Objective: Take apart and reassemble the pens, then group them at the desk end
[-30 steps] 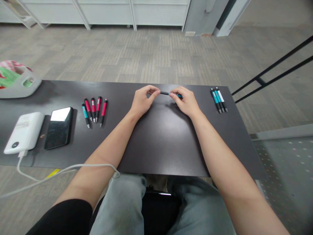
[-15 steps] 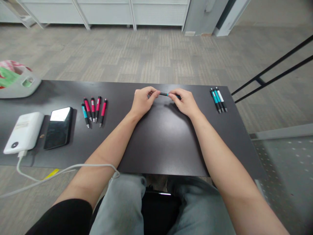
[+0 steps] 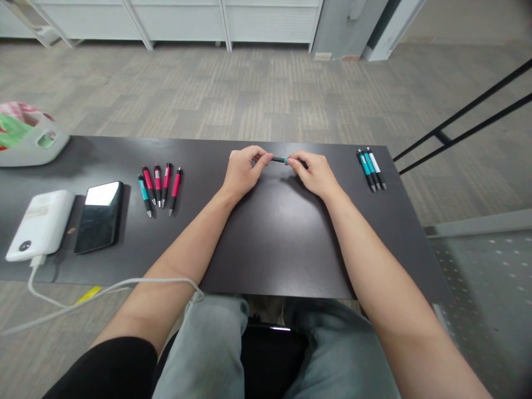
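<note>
A black and teal pen (image 3: 278, 159) is held level between my two hands near the far edge of the dark table (image 3: 266, 249). My left hand (image 3: 246, 170) pinches its left end with thumb and fingers. Closed round the right part is my right hand (image 3: 311, 170), whose fingers hide much of the teal section. To the left lie several red and black pens (image 3: 175, 191) and one teal pen (image 3: 144, 195). On the right, teal pens (image 3: 366, 170) and a white and black pen (image 3: 376, 168) rest side by side.
A black phone (image 3: 100, 217) and a white power bank (image 3: 41, 224) lie on the left. The power bank's white cable (image 3: 124, 285) runs across my left forearm. A white basket (image 3: 54, 141) stands at the far left. Black metal bars (image 3: 461, 123) rise beyond the right edge.
Slightly less teal shows beside my right fingertips than before. Both hands stay in almost the same place, still gripping the pen; the other pens have not moved.
</note>
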{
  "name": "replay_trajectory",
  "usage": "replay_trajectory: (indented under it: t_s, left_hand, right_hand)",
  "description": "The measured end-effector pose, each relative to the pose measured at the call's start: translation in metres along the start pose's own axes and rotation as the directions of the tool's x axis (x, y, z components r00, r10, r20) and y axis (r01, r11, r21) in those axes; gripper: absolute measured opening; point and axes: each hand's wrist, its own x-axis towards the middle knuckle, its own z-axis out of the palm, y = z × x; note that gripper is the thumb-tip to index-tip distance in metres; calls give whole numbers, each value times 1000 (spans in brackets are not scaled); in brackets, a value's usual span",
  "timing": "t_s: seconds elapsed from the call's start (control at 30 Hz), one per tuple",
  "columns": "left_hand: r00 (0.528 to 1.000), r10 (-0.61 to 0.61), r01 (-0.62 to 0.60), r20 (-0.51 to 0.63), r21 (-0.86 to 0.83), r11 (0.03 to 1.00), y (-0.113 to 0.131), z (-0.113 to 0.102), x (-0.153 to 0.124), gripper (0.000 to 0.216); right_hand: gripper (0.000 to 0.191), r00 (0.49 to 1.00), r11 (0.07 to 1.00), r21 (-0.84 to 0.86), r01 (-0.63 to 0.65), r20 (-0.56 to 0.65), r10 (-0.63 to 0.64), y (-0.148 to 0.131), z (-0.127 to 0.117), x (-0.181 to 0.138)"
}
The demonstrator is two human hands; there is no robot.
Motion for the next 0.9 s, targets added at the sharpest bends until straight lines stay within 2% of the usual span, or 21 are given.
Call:
replay_trajectory:
  t_s: [0.17, 0.3, 0.57, 0.9]
  left_hand:
    - [999, -35, 34, -13, -31, 999, -1, 1, -1, 59]
    - [999, -32, 32, -3, -33, 999, -4, 2, 0, 57]
    - [1000, -20, 20, -8, -16, 1000, -4, 2, 1, 42]
    - [1000, 1, -1, -19, 5, 1000, 1, 3, -1, 36]
  right_hand:
    - [35, 999, 1000, -3, -28, -33, 28, 0, 3, -2]
    - [31, 999, 1000, -12, -1, -54, 0, 0, 5, -3]
    - [39, 999, 1000, -9, -23, 30, 24, -2, 1, -1]
    - [47, 997, 999, 17, -32, 75, 31, -3, -4, -2]
